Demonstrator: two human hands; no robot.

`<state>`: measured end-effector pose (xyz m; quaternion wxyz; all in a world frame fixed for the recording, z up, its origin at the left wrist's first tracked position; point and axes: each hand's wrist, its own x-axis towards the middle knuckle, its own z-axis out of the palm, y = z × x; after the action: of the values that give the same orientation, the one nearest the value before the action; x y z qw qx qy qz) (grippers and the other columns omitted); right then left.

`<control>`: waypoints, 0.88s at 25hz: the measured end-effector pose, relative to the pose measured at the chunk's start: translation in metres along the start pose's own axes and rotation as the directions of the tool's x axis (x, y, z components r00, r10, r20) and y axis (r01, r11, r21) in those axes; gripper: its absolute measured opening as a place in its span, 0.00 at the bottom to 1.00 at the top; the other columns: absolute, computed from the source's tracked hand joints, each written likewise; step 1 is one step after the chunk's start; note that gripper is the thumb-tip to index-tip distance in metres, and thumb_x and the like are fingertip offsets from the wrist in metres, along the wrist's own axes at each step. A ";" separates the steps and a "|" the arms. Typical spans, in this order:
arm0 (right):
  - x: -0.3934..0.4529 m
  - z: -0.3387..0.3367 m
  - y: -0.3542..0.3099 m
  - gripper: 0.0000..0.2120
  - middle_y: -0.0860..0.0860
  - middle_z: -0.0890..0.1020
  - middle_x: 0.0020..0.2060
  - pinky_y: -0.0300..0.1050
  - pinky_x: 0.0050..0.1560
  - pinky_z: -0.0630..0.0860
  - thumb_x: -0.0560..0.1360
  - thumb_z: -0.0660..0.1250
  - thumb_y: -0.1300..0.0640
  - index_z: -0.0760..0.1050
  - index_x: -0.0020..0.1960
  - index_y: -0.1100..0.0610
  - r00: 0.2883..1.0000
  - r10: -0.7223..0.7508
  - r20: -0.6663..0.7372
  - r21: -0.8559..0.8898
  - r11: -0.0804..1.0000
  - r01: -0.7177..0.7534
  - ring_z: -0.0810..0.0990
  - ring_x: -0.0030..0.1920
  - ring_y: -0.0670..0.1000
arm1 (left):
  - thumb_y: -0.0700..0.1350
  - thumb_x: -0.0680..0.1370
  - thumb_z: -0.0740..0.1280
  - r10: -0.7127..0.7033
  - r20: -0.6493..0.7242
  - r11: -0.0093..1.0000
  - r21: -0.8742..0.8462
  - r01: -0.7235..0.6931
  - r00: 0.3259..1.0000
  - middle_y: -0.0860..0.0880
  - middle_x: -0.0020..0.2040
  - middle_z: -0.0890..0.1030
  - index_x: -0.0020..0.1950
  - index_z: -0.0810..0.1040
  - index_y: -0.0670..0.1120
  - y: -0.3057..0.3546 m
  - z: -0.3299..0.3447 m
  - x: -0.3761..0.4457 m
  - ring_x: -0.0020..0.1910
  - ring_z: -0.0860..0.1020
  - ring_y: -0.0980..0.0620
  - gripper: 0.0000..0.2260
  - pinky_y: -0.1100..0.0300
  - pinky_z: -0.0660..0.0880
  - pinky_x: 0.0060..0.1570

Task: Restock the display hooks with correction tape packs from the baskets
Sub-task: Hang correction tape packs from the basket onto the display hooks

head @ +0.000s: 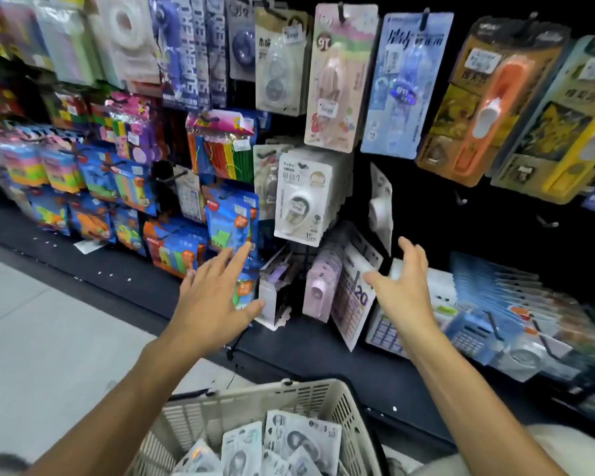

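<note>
Two hands out in front of you, both empty. Your left hand [217, 297] is spread flat, fingers straight and apart, palm down, reaching toward the lower hooks; its thumb sits just beside a small lilac-and-white boxed pack [270, 297] at the foot of the display. Your right hand [404, 286] is also loose, fingers relaxed and slightly bent, thumb out to the left, hovering in front of a white card pack marked 20 [352, 304] and a lilac tape pack [318, 292]; whether it touches either one cannot be told.

Correction tape packs: a loose heap of grey-white carded packs [282, 444] lies in the beige slotted basket [327, 400] at the bottom centre, below your forearms. More hang on the black display panel [495, 228]: a thick stack of white packs [304, 197] on a hook just above your hands, a single white pack [380, 204] to its right seen edge-on, and up top a pink pack [339, 80], a blue pack [404, 87] and an orange pack [485, 97]. Two bare hooks [461, 199] stick out of the panel right of centre.

Left side is blurred: colourful bagged items [117, 187]. Right low shelf holds blue and white packs [495, 304], blurred. Pale floor [31, 321] at left.
</note>
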<state>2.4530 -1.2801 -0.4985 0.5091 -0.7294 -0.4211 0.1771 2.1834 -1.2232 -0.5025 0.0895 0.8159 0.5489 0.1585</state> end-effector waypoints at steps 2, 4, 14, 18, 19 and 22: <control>-0.014 0.022 0.033 0.28 0.49 0.65 0.76 0.42 0.60 0.64 0.76 0.68 0.59 0.66 0.74 0.51 0.999 -0.030 0.013 -0.158 0.987 0.032 0.68 0.71 0.51 | 0.59 0.79 0.66 -0.017 0.121 0.999 0.051 0.010 0.992 0.49 0.83 0.54 0.83 0.46 0.56 -0.008 0.018 -0.011 0.80 0.56 0.44 0.40 0.41 0.58 0.76; -0.047 0.052 0.084 0.21 0.54 0.76 0.68 0.46 0.61 0.70 0.77 0.66 0.62 0.73 0.69 0.55 0.948 0.060 0.313 -0.348 0.936 0.056 0.74 0.67 0.56 | 0.55 0.79 0.68 -0.037 0.298 0.993 0.122 0.001 0.954 0.46 0.81 0.59 0.83 0.51 0.53 -0.024 0.048 -0.033 0.78 0.61 0.41 0.38 0.43 0.64 0.73; -0.167 0.120 0.248 0.29 0.55 0.72 0.70 0.52 0.64 0.74 0.76 0.68 0.49 0.66 0.75 0.52 0.577 0.478 0.662 -0.706 0.655 0.268 0.75 0.66 0.60 | 0.50 0.81 0.64 -0.139 0.729 0.985 0.170 0.019 0.670 0.48 0.74 0.74 0.77 0.67 0.52 -0.130 0.170 -0.186 0.69 0.74 0.47 0.24 0.54 0.72 0.66; -0.181 0.140 0.250 0.41 0.54 0.67 0.69 0.57 0.63 0.74 0.67 0.80 0.45 0.62 0.72 0.51 0.690 0.565 0.453 -0.678 0.721 -0.145 0.75 0.64 0.60 | 0.46 0.80 0.64 -0.158 0.622 0.978 -0.011 0.210 0.767 0.46 0.68 0.80 0.71 0.75 0.49 -0.109 0.201 -0.197 0.62 0.79 0.45 0.18 0.57 0.75 0.57; -0.183 0.143 0.252 0.41 0.54 0.68 0.68 0.57 0.62 0.75 0.66 0.81 0.46 0.63 0.70 0.51 0.712 0.571 0.409 -0.660 0.724 -0.201 0.76 0.62 0.60 | 0.45 0.80 0.63 -0.139 0.626 0.977 -0.038 0.208 0.768 0.45 0.66 0.81 0.70 0.76 0.49 -0.101 0.210 -0.196 0.61 0.80 0.44 0.18 0.56 0.76 0.56; -0.178 0.146 0.256 0.33 0.52 0.77 0.62 0.52 0.58 0.76 0.66 0.81 0.47 0.66 0.63 0.50 0.651 0.627 0.428 -0.596 0.737 -0.319 0.78 0.55 0.55 | 0.44 0.79 0.64 -0.076 0.624 0.983 -0.085 0.164 0.778 0.43 0.61 0.82 0.67 0.77 0.47 -0.089 0.229 -0.187 0.58 0.80 0.42 0.16 0.53 0.77 0.52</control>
<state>2.3597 -1.3674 -0.8188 0.0875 -0.8192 -0.3768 0.4235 2.1234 -1.3558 -0.7751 0.3289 0.7779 0.5284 -0.0867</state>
